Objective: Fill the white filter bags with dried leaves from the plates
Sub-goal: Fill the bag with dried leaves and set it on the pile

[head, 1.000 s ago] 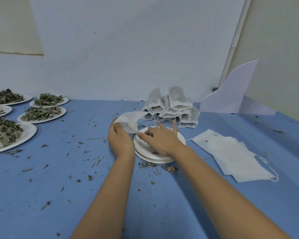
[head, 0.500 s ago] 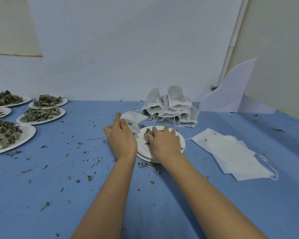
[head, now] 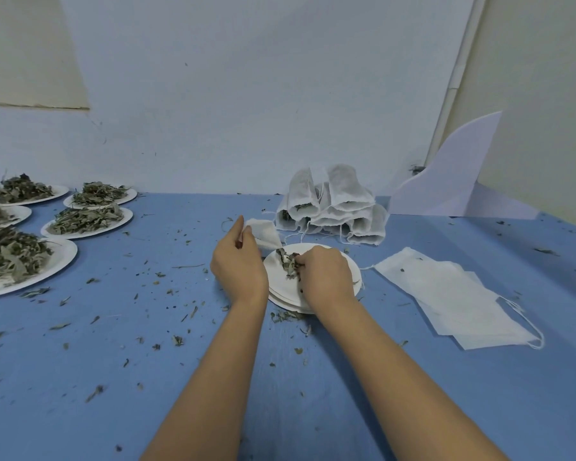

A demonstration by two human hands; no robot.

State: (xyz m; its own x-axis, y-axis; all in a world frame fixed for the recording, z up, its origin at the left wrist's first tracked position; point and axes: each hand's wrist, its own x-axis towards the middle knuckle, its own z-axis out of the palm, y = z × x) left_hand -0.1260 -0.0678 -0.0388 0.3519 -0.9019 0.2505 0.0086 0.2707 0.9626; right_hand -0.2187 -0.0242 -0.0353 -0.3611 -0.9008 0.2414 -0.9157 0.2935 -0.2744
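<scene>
My left hand (head: 238,264) pinches a white filter bag (head: 263,235) at its rim, just left of a stack of white paper plates (head: 280,284) in the middle of the blue table. My right hand (head: 325,276) rests on that stack with its fingers curled round a small bunch of dried leaves (head: 288,261). The bag's mouth points toward the leaves. Several plates heaped with dried leaves (head: 84,221) stand at the far left. A pile of filled filter bags (head: 333,207) leans by the wall behind the stack.
Flat empty filter bags (head: 453,297) with drawstrings lie at the right. A white curved foam board (head: 453,174) stands in the back right corner. Leaf crumbs (head: 177,339) are scattered over the blue table (head: 113,361).
My right hand's fingers have curled and gathered a bunch of leaves on the plate stack. My left hand with the bag has shifted slightly toward the plate.
</scene>
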